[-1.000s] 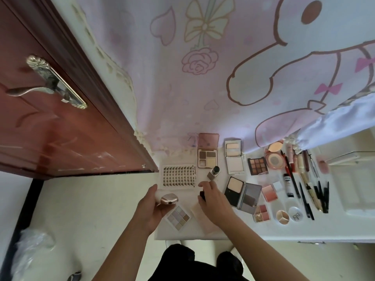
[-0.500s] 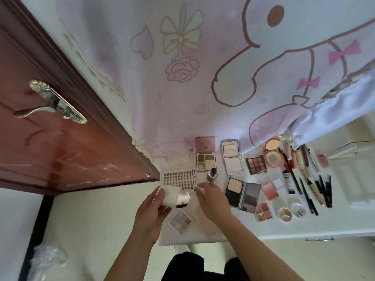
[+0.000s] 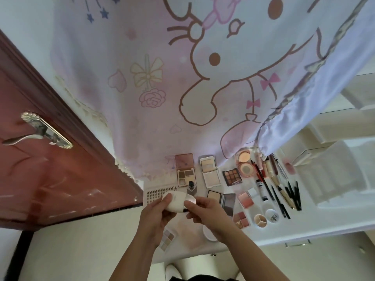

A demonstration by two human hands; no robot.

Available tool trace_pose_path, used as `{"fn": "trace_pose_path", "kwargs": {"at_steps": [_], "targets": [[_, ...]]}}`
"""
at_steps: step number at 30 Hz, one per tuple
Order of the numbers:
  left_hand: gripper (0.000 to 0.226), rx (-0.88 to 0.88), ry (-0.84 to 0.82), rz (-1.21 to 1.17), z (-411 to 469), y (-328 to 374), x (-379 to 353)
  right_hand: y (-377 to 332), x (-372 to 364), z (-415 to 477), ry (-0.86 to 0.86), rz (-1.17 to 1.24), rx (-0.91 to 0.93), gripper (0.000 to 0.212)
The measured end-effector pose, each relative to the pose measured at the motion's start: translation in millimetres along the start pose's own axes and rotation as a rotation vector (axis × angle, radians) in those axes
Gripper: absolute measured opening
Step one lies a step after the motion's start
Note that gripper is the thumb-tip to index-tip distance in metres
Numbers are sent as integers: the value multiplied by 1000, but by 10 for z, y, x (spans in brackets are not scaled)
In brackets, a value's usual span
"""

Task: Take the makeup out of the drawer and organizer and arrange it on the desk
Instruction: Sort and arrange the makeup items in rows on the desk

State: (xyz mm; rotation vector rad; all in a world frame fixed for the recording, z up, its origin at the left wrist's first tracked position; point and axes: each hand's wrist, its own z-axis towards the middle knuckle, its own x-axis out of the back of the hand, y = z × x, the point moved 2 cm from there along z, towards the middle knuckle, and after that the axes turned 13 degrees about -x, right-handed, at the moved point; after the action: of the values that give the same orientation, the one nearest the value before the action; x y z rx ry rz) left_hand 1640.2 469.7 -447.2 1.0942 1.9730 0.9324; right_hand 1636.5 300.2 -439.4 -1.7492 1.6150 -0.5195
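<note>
Both hands hold a white oval compact (image 3: 176, 204) with a shiny lid, lifted above the left end of the white desk (image 3: 324, 224). My left hand (image 3: 156, 218) grips its left side and my right hand (image 3: 207, 211) pinches its right edge. On the desk lie open eyeshadow palettes (image 3: 185, 175), powder compacts (image 3: 210, 172), a small bottle (image 3: 191, 186), a sheet of lashes (image 3: 156, 194), blushes (image 3: 246, 199) and a row of pencils and brushes (image 3: 284, 191). A pale palette (image 3: 168, 239) shows below my left wrist.
A red wooden door (image 3: 50, 179) with a metal handle (image 3: 38, 130) stands at the left. A pink cartoon curtain (image 3: 182, 88) hangs behind the desk. A clear organizer (image 3: 334, 179) sits at the right. A drawer handle (image 3: 297, 244) shows under the desk edge.
The camera has tilted up. My right hand left the desk and joined my left hand on the compact, which now sits higher, in front of the lash sheet.
</note>
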Motion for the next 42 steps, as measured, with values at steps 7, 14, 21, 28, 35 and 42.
{"fn": "trace_pose_path", "kwargs": {"at_steps": [7, 14, 21, 28, 35, 42], "targets": [[28, 34, -26, -90, -151, 18, -206, -34, 208, -193, 182, -282, 371, 34], [18, -86, -71, 108, -258, 106, -348, -62, 301, -220, 139, -175, 283, 28], [29, -231, -149, 579, -158, 206, -381, -55, 231, -256, 30, -148, 228, 32], [33, -136, -97, 369, -147, 158, -398, -73, 193, -226, 324, -501, 651, 42], [33, -281, -107, 440, -170, 178, -361, -147, 197, -336, -56, -135, 40, 30], [33, -205, -112, 373, -169, 189, -310, -161, 147, -320, -33, -179, 170, 51]]}}
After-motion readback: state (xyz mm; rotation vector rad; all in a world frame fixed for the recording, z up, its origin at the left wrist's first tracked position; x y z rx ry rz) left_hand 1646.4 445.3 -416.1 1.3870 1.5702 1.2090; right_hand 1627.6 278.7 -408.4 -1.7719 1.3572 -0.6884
